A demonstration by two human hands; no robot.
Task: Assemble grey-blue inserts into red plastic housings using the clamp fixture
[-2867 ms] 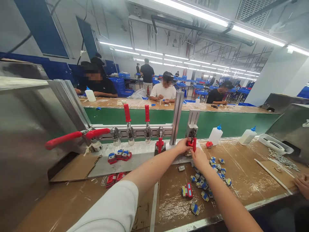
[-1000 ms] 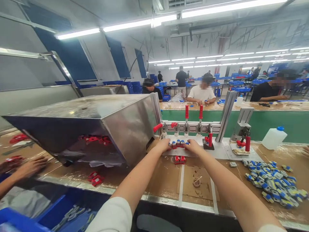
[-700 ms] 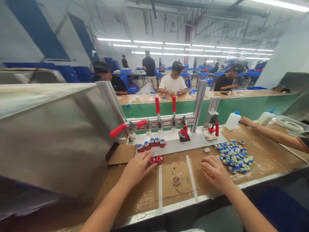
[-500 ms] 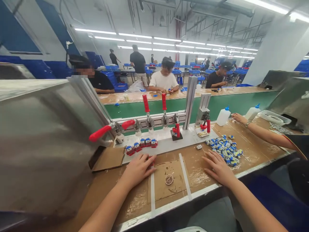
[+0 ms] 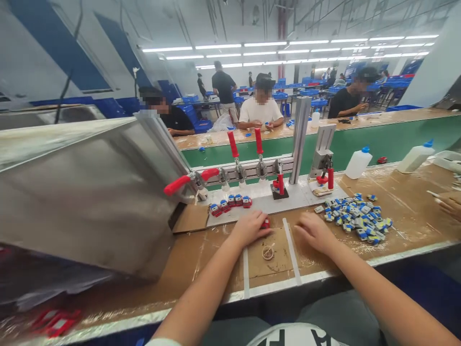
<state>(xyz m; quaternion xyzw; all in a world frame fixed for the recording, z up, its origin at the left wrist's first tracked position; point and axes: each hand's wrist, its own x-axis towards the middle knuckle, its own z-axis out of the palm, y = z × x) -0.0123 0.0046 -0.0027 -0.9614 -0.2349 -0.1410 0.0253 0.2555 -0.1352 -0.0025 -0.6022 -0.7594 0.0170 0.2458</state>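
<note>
My left hand (image 5: 249,227) is over the bench by the cardboard pad (image 5: 281,264), its thumb and fingers closed around a small red plastic part (image 5: 265,223). To the right of the pad, my right hand (image 5: 314,231) has curled fingers; whatever they may hold is hidden. A small round dish (image 5: 268,252) with a thin stick in it sits on the pad. Right of my right hand lies a pile of small white-and-blue blocks (image 5: 356,216). Beyond my left hand, several red-and-blue assembled pieces (image 5: 230,203) stand in a row on the white base plate (image 5: 264,204).
Red-handled toggle clamps (image 5: 236,158) line a metal rail behind the plate, with another clamp (image 5: 326,175) to the right. Two white bottles (image 5: 358,163) stand back right. A metal box (image 5: 90,202) bounds the left. A co-worker's hand (image 5: 450,205) is at far right.
The view has turned and things sit further right. My left hand has closed around the red part. My right hand's spread fingers have curled in. The co-worker's hand has left the bottles.
</note>
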